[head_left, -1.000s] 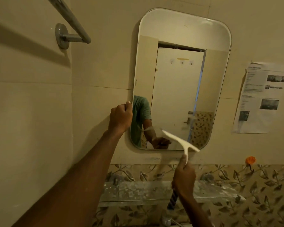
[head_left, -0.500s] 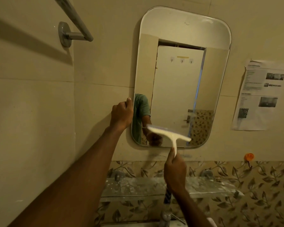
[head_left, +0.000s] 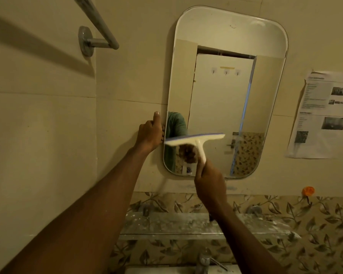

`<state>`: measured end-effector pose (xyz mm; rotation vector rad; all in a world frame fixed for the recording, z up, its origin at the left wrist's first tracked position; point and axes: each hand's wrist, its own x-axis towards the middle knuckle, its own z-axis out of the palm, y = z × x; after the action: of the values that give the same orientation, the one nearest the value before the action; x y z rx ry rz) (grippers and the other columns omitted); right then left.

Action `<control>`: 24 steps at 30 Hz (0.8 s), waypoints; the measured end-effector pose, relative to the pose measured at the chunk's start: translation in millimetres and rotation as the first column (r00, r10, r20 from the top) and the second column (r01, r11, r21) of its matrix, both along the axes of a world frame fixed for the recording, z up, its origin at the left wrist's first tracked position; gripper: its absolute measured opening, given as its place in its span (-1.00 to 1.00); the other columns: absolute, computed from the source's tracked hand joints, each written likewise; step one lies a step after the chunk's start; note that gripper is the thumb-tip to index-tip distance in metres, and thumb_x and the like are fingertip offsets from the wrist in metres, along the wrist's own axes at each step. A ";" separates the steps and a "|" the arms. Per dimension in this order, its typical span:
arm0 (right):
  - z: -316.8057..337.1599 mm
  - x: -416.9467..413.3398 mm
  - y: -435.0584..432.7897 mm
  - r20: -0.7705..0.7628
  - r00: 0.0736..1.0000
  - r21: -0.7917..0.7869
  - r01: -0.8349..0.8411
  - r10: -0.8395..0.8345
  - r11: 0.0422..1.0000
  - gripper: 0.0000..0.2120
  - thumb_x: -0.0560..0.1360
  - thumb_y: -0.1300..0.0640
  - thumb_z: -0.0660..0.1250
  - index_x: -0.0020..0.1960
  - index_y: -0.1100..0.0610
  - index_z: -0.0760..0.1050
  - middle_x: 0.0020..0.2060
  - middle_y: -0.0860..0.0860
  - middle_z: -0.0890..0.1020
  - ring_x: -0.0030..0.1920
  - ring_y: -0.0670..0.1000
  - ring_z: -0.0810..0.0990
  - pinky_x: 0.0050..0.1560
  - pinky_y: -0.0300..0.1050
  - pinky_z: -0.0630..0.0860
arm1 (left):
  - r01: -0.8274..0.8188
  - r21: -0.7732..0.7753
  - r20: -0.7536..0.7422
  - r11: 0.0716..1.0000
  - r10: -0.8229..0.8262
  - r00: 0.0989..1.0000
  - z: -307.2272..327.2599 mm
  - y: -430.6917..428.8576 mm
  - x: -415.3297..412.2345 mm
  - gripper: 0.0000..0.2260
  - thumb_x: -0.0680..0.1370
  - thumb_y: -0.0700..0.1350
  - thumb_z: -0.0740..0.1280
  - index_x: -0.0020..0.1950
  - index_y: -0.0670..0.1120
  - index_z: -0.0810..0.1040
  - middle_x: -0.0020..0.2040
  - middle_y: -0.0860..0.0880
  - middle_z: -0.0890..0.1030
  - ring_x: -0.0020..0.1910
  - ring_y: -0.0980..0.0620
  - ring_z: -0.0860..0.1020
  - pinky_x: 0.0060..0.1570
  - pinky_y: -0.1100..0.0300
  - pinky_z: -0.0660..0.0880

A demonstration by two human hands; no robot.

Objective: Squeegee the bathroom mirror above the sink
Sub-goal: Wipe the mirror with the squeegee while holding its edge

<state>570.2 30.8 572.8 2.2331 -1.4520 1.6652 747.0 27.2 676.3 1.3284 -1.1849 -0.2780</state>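
A tall rounded mirror (head_left: 224,91) hangs on the beige tiled wall above the sink. My right hand (head_left: 210,184) grips the handle of a white squeegee (head_left: 196,140) with a blue blade. The blade lies roughly level across the lower left part of the glass. My left hand (head_left: 151,133) clasps the mirror's left edge, thumb pointing up. The glass reflects a white door, a green sleeve and my hand.
A glass shelf (head_left: 186,224) runs along the leaf-patterned tiles below the mirror. A chrome tap (head_left: 204,262) and the sink rim sit at the bottom. A towel bar (head_left: 99,26) juts from the upper left wall. A printed paper (head_left: 323,115) and an orange hook (head_left: 308,190) are on the right.
My right hand has carried the squeegee left and upward, from the lower right of the mirror to its lower left, and the blade has levelled out. My left hand stays on the edge.
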 end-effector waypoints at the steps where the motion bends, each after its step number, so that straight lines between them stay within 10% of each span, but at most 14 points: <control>1: -15.8 -1.4 0.6 -0.043 0.999 0.029 0.003 -0.002 1.000 -0.73 0.64 0.00 0.09 -0.09 0.10 0.46 -0.46 -0.08 0.48 -0.55 -0.15 0.42 -0.59 -0.37 0.22 | -0.005 -0.003 0.003 1.000 0.005 1.000 -0.5 0.1 -0.4 -0.34 0.63 0.21 -0.08 -0.09 -0.28 0.59 -0.16 -0.26 0.66 -0.17 -0.21 0.65 -0.03 -0.16 0.60; 7: -59.6 -28.1 7.0 -0.192 0.981 0.162 0.069 -0.037 0.984 -0.73 0.63 -0.04 0.09 -0.15 0.05 0.41 -0.49 -0.09 0.45 -0.57 -0.12 0.40 -0.58 -0.28 0.31 | -0.038 -0.042 0.012 0.998 0.039 0.999 -9.0 -2.2 -3.2 -0.46 0.64 0.16 0.01 -0.15 -0.21 0.58 -0.17 -0.26 0.65 -0.17 -0.20 0.64 -0.02 -0.16 0.60; 15: -18.9 -21.1 -6.5 -0.572 0.818 -0.132 -0.012 -0.066 0.991 -0.62 0.58 -0.16 -0.01 -0.03 0.05 0.47 -0.47 -0.09 0.45 -0.60 -0.13 0.36 -0.62 -0.26 0.33 | -0.072 -0.068 -0.026 0.995 0.071 0.997 -29.3 -3.9 -9.1 -0.55 0.64 0.10 0.05 -0.13 -0.17 0.57 -0.14 -0.25 0.64 -0.12 -0.21 0.62 -0.01 -0.17 0.58; 24: -34.2 -113.5 -45.6 -0.687 0.708 -0.142 0.092 -0.165 0.986 -0.73 0.57 -0.12 0.21 -0.04 0.07 0.52 -0.54 -0.16 0.26 -0.63 -0.20 0.16 -0.56 -0.39 0.00 | -0.146 -0.101 0.006 0.984 0.148 0.989 -33.9 -7.1 -14.4 -0.53 0.64 0.10 0.04 -0.23 -0.17 0.53 -0.26 -0.17 0.59 -0.26 -0.12 0.57 -0.16 -0.02 0.51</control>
<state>456.7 -14.8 538.6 2.2461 -1.2288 0.6671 732.6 20.1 642.4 1.3240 -1.0920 -0.1018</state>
